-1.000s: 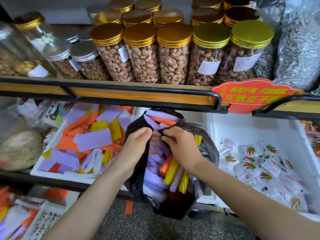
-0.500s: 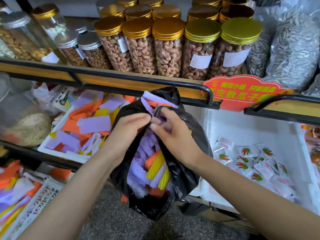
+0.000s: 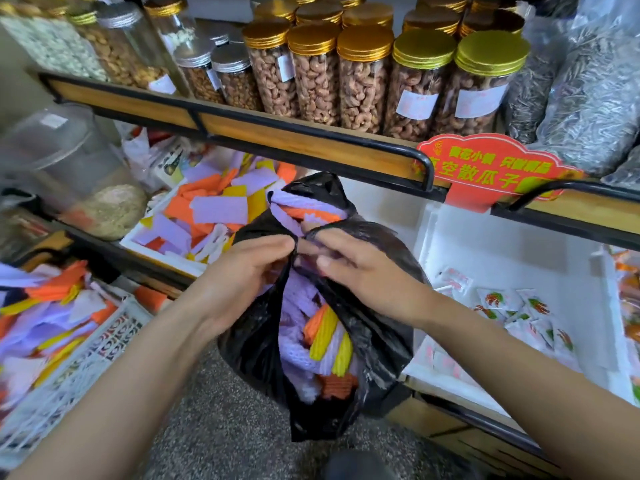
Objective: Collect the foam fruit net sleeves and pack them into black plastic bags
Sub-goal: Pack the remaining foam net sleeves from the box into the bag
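Note:
A black plastic bag [image 3: 377, 348] hangs in front of the shelf, stuffed with purple, orange and yellow foam net sleeves [image 3: 322, 334]. My left hand [image 3: 242, 275] pinches the bag's left rim near its top. My right hand [image 3: 360, 268] grips the right rim, thumb and fingers curled over the plastic. The two hands nearly touch above the bag's mouth. More loose sleeves [image 3: 214, 209] fill a white foam box [image 3: 162, 251] on the lower shelf behind the left hand. Another heap of sleeves [image 3: 41, 313] lies in a white crate [image 3: 104, 344] at the lower left.
Jars of nuts with gold lids [image 3: 363, 77] line the upper shelf behind a black rail [image 3: 277, 133]. A red sign [image 3: 491, 171] hangs at the right. A white foam box [image 3: 485, 244] with small snack packets [image 3: 512, 306] stands right of the bag. Speckled floor lies below.
The view has shifted rightward and nearer. Both hands have drawn the bag's rims closer together over the sleeves, and the bag hangs a little lower in front of the shelf.

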A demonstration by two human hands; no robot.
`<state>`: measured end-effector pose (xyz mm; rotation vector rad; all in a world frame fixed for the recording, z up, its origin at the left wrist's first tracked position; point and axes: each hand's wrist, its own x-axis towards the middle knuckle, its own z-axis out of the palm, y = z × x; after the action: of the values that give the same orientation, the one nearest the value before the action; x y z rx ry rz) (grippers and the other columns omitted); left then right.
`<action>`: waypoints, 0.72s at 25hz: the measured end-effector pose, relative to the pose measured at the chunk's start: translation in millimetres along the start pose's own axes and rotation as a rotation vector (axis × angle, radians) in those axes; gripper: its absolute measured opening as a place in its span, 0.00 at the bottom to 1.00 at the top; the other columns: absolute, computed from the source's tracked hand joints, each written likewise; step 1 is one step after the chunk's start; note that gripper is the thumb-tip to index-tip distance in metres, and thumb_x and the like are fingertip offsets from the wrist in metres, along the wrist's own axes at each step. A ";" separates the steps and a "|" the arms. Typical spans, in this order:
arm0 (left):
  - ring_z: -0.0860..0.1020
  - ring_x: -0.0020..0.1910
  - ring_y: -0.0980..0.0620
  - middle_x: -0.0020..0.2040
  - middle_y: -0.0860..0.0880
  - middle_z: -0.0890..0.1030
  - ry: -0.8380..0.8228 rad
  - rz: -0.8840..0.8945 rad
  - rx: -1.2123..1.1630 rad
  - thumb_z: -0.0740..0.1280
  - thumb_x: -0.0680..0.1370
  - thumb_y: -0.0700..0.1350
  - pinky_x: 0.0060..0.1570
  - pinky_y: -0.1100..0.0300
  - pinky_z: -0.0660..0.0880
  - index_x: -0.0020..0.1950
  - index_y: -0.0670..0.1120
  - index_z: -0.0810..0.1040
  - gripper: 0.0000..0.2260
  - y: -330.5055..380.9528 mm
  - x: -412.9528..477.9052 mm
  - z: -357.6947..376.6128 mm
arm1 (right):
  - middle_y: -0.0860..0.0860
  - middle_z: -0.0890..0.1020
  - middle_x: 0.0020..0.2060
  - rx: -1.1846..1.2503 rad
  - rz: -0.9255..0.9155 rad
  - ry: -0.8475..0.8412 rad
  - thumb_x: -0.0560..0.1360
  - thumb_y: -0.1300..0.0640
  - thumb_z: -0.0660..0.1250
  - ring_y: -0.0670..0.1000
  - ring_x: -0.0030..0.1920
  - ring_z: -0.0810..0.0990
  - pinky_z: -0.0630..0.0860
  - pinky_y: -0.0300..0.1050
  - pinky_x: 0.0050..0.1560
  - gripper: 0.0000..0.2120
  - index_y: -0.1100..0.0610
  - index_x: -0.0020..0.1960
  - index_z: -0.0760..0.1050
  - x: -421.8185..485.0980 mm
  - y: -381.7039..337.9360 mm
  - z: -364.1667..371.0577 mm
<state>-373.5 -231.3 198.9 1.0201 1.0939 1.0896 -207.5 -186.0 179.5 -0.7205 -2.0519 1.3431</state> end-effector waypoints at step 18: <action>0.70 0.29 0.55 0.30 0.50 0.73 0.163 -0.147 0.315 0.62 0.80 0.41 0.30 0.67 0.70 0.46 0.44 0.79 0.07 -82.0 -205.4 -115.0 | 0.44 0.67 0.30 -0.246 0.187 -0.046 0.75 0.51 0.67 0.42 0.32 0.66 0.63 0.35 0.36 0.13 0.46 0.36 0.66 -78.9 -1.5 216.4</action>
<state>-497.0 -437.1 131.6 1.0889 1.4827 0.9108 -308.2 -375.8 96.6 -1.0193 -2.2577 1.2265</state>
